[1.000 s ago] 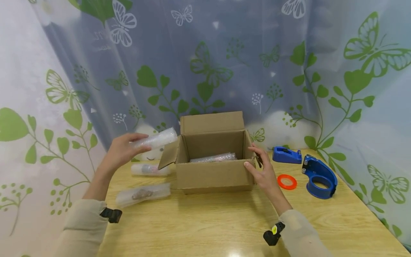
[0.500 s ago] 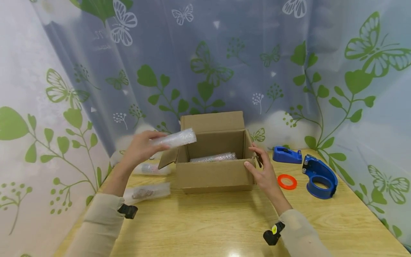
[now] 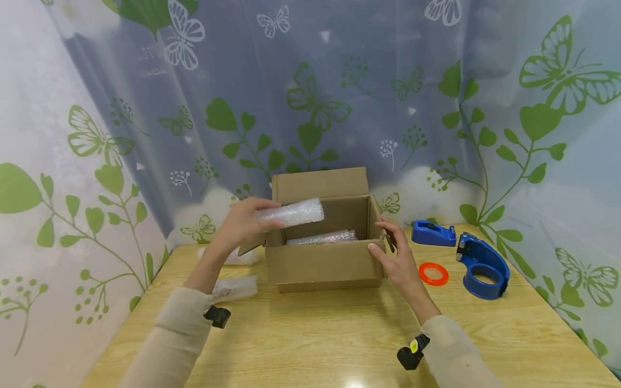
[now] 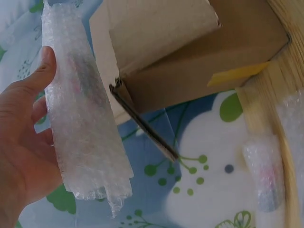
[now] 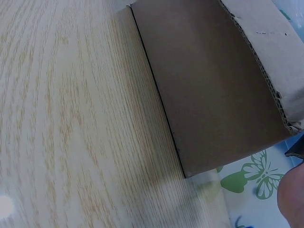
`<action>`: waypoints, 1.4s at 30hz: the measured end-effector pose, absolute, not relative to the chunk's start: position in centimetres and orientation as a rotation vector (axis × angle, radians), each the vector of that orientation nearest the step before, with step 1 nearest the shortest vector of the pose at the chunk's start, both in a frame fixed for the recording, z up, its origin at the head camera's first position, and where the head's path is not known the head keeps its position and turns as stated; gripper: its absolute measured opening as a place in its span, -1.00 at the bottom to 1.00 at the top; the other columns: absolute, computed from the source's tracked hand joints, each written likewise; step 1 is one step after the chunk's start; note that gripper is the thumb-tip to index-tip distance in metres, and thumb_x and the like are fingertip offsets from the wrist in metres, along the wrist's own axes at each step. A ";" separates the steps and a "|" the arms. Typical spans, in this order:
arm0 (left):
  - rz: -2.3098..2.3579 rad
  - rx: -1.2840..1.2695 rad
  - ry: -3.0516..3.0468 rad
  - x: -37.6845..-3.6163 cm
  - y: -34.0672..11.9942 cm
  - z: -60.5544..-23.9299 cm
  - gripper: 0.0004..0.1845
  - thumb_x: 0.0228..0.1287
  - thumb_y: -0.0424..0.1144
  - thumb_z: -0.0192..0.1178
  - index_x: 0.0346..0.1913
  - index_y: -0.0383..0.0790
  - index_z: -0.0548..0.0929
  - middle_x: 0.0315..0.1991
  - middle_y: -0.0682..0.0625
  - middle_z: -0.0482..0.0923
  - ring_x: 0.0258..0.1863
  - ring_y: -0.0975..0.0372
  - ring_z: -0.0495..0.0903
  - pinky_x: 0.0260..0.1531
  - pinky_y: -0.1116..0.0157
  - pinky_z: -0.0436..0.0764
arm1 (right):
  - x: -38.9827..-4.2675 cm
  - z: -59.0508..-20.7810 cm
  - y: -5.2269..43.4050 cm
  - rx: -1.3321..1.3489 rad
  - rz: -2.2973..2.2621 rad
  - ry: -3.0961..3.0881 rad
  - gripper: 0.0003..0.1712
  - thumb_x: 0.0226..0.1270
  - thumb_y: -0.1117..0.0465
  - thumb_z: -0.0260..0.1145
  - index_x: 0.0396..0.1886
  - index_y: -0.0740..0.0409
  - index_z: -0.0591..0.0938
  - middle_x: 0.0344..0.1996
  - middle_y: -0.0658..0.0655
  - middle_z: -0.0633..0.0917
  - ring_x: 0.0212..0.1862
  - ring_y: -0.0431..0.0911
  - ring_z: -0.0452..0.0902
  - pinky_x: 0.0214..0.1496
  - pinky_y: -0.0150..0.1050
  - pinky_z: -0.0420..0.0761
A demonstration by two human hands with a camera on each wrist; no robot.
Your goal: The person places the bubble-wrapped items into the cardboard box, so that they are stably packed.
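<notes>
The bubble-wrapped roll is in the left hand, whose fingers and thumb curl round one end. It has moved to 3 o'clock since a second ago. Then it was out past the box's left flap; now its free end hangs over the open cardboard box. The left arm has come in with it and now hides part of the packets on the table. The right hand has not moved. It holds the box's right side, thumb on the front wall and fingers round the right flap.

Inside the box lies another bubble-wrapped packet. At 9 o'clock from the box, two more packets lie on the wooden table.

At 3 o'clock from the box sit an orange tape ring, a big blue tape dispenser and a small blue tape dispenser. Behind the table hangs a curtain with green leaves and butterflies.
</notes>
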State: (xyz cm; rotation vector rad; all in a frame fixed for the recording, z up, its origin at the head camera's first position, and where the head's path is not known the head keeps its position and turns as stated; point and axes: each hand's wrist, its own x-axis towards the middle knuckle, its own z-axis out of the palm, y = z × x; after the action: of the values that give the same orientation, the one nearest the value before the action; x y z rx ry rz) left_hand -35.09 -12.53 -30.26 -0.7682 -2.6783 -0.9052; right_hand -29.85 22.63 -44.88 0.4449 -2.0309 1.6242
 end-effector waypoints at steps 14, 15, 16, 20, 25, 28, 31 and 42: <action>-0.908 -0.838 -2.685 -35.0 -8.1 -31.0 -0.40 0.18 0.05 0.54 0.24 -0.14 0.73 0.28 -0.09 0.65 0.33 -0.04 0.54 0.37 -0.07 0.46 | -27.8 -42.5 21.9 0.453 1.647 -2.023 -0.44 0.49 0.43 0.29 0.42 0.35 0.38 0.60 0.37 0.19 0.62 0.29 0.02 0.62 0.28 0.02; -0.912 -0.837 -2.689 -35.0 -7.8 -31.1 -0.40 0.18 0.05 0.54 0.24 -0.13 0.73 0.29 -0.09 0.64 0.34 -0.03 0.53 0.37 -0.07 0.46 | -27.8 -42.5 21.9 0.456 1.647 -2.020 -0.43 0.49 0.43 0.29 0.42 0.35 0.38 0.60 0.37 0.19 0.62 0.29 0.02 0.62 0.29 0.02; -0.912 -0.838 -2.686 -35.0 -7.5 -31.3 -0.40 0.18 0.05 0.54 0.24 -0.13 0.74 0.29 -0.09 0.64 0.35 -0.03 0.53 0.37 -0.07 0.46 | -27.8 -42.5 21.9 0.459 1.647 -2.018 -0.43 0.49 0.43 0.29 0.42 0.36 0.38 0.59 0.37 0.19 0.62 0.29 0.01 0.61 0.29 0.02; -0.917 -0.860 -2.669 -35.2 -6.5 -32.0 -0.42 0.16 0.03 0.55 0.21 -0.15 0.75 0.27 -0.08 0.65 0.33 -0.01 0.54 0.37 -0.02 0.47 | -27.9 -42.6 21.8 0.470 1.649 -2.015 -0.43 0.49 0.43 0.28 0.42 0.37 0.37 0.60 0.36 0.19 0.62 0.29 0.01 0.61 0.31 0.01; -0.882 -0.951 -2.622 -35.4 -5.1 -32.6 -0.43 0.16 0.02 0.55 0.18 -0.18 0.76 0.21 -0.07 0.69 0.26 0.00 0.60 0.32 0.01 0.52 | -27.7 -42.5 21.7 0.456 1.652 -2.017 -0.43 0.49 0.43 0.28 0.43 0.36 0.38 0.60 0.37 0.19 0.62 0.29 0.01 0.61 0.31 0.00; -0.829 -0.975 -2.617 -35.4 -4.5 -32.6 -0.44 0.15 0.04 0.55 0.17 -0.15 0.77 0.16 -0.06 0.71 0.20 0.03 0.63 0.27 0.02 0.55 | -28.4 -43.2 21.9 0.460 1.649 -2.007 -0.40 0.49 0.42 0.28 0.45 0.32 0.36 0.61 0.35 0.17 0.63 0.28 0.00 0.61 0.31 -0.01; -0.798 -0.956 -2.643 -35.5 -4.1 -32.9 -0.44 0.14 0.06 0.54 0.17 -0.11 0.76 0.14 -0.05 0.71 0.18 0.04 0.63 0.25 0.02 0.56 | -29.5 -44.3 22.3 0.461 1.642 -2.002 -0.37 0.50 0.38 0.30 0.49 0.22 0.35 0.62 0.26 0.18 0.64 0.21 0.01 0.62 0.28 0.00; -0.780 -0.905 -2.711 -36.1 -3.4 -34.4 -0.41 0.15 0.08 0.54 0.20 -0.11 0.75 0.13 -0.06 0.71 0.18 0.05 0.64 0.24 0.06 0.57 | -29.6 -44.4 22.2 0.453 1.661 -1.978 -0.36 0.49 0.42 0.29 0.48 0.29 0.32 0.60 0.33 0.20 0.63 0.23 0.03 0.62 0.28 -0.01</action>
State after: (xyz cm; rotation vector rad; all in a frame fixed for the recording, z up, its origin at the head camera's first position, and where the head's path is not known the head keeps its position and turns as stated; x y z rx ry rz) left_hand -36.12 -3.38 -34.44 -0.9054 -2.7108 -0.7796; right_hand -29.59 22.16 -44.40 0.4533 -1.9783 1.6614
